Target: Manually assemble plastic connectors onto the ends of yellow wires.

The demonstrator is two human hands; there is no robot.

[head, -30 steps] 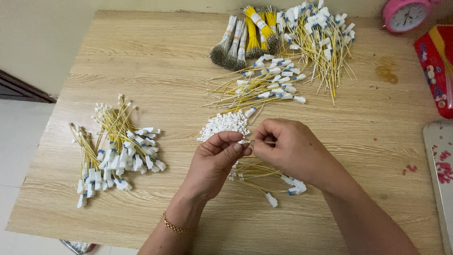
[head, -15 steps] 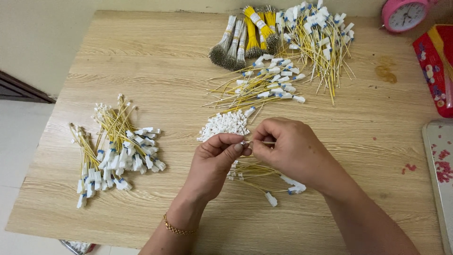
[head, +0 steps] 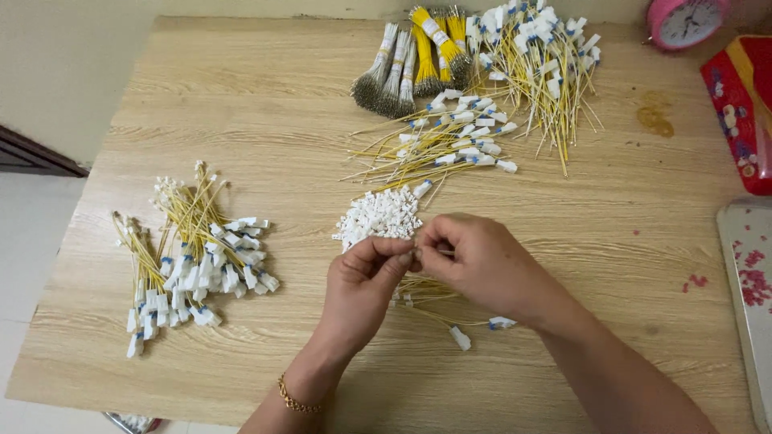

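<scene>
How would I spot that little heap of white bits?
On the wooden table, look just beyond the two hands meeting at the middle. The small white pile lies there; unlike the surrounding bundles, it has no yellow wires.

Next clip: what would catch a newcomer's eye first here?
The two hands meeting mid-table, left hand and right hand, fingertips pinched together over something too small to make out. Just beyond them lies a heap of small white connectors. Bundles of yellow wires with white tips fan out at the left of the wooden table.
</scene>
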